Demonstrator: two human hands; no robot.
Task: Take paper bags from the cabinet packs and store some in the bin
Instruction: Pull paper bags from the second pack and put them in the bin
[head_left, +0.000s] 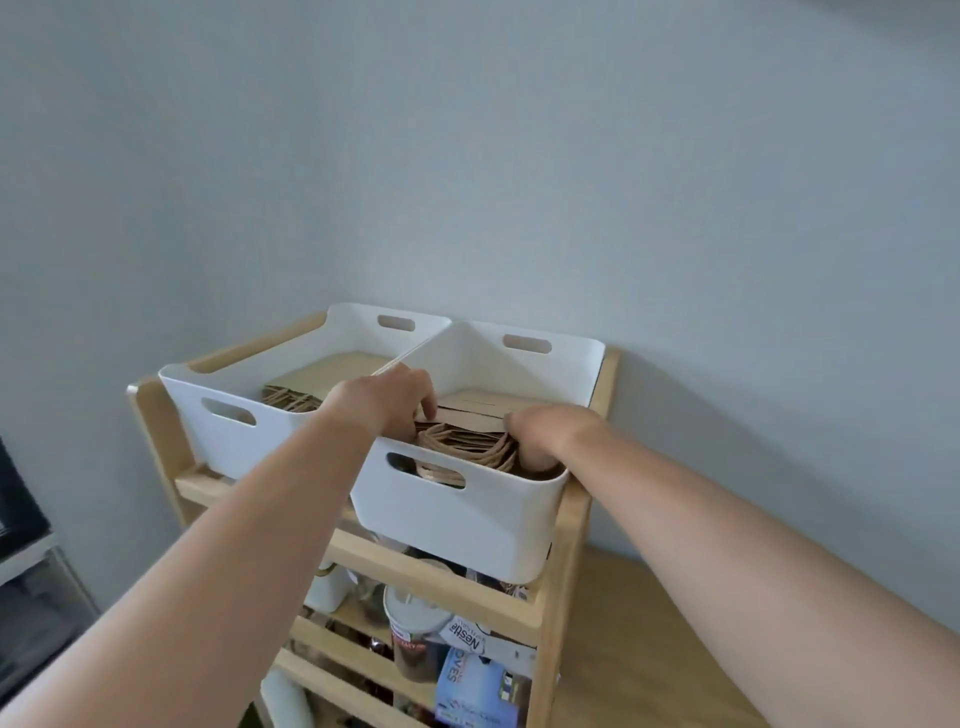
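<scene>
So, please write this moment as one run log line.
left hand: in right bin | right hand: grips paper bags | stage: storing

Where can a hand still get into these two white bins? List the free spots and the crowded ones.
Free: the back of the left bin, above its flat paper bags, and the back of the right bin behind the hands. Crowded: the right bin's front, where the left hand and right hand are among the bags' handles.

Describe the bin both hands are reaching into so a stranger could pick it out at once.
On top of the wooden shelf unit against the grey wall sit two white bins side by side. The right white bin is the one nearer the camera, with brown paper bags inside. Unlike the left white bin, it has both hands in it.
</scene>
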